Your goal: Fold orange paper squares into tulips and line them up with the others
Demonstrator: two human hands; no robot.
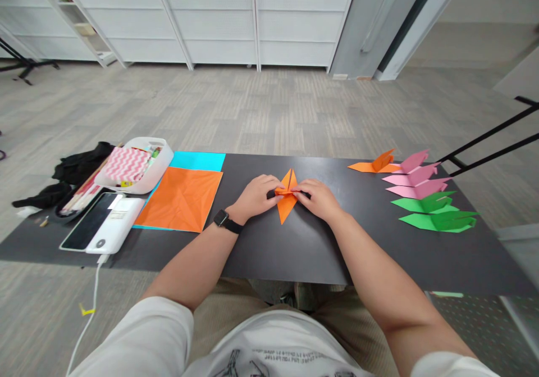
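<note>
Folded orange paper diamond [287, 208]: one
Winged green paper figures [440, 221]: two
Left hand [257, 195]: pinched closed on the diamond's left side
Right hand [319, 198]: likewise, right side

place: office-like workroom | grey streaked carpet tiles [236, 113], beyond the fingers [266, 184] | tall white panelled partitions [210, 23], farther ahead of them | open white shelves [67, 3], far ahead-left of them | smooth dark-grey rectangular table [290, 259], beneath them
</note>
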